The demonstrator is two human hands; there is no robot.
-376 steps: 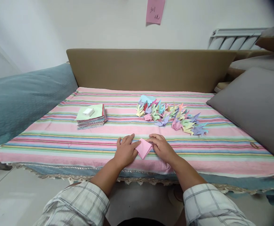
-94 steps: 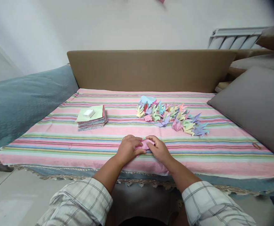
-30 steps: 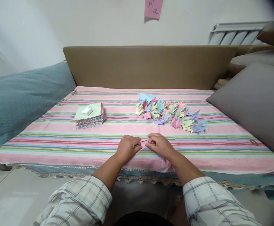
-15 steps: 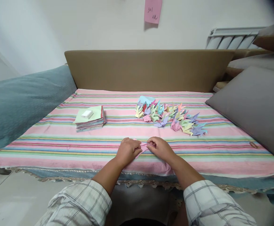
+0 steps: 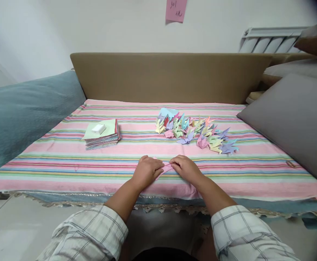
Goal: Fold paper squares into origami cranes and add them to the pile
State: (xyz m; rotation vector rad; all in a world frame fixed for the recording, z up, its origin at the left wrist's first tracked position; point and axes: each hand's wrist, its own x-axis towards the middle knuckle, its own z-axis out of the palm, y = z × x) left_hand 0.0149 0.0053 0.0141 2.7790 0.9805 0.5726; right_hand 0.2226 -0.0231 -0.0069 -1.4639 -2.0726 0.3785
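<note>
A small folded piece of pink origami paper (image 5: pixel 165 169) lies low over the striped cloth between my two hands. My left hand (image 5: pixel 147 169) is closed on its left part, thumb and fingers pressed together over the paper. My right hand (image 5: pixel 185 167) pinches the right end between thumb and forefinger. Much of the paper is covered by my fingers, so its exact fold cannot be seen. Beyond my hands sits a cluster of folded paper cranes (image 5: pixel 187 130) in several colours, with a light blue piece of paper (image 5: pixel 168 112) at its back.
To the left stands a stack of coloured paper squares (image 5: pixel 104 136) with a small white block (image 5: pixel 98 128) on top. A grey cushion (image 5: pixel 291 123) leans at the right, near a small brown object (image 5: pixel 291 164). The striped cloth (image 5: pixel 66 156) covers the seat up to the brown backrest (image 5: pixel 169 78).
The pink paper was a flat diamond at first; it is now folded narrower, both hands closed on it. Lately my hands have barely moved, and the view has shifted slightly.
</note>
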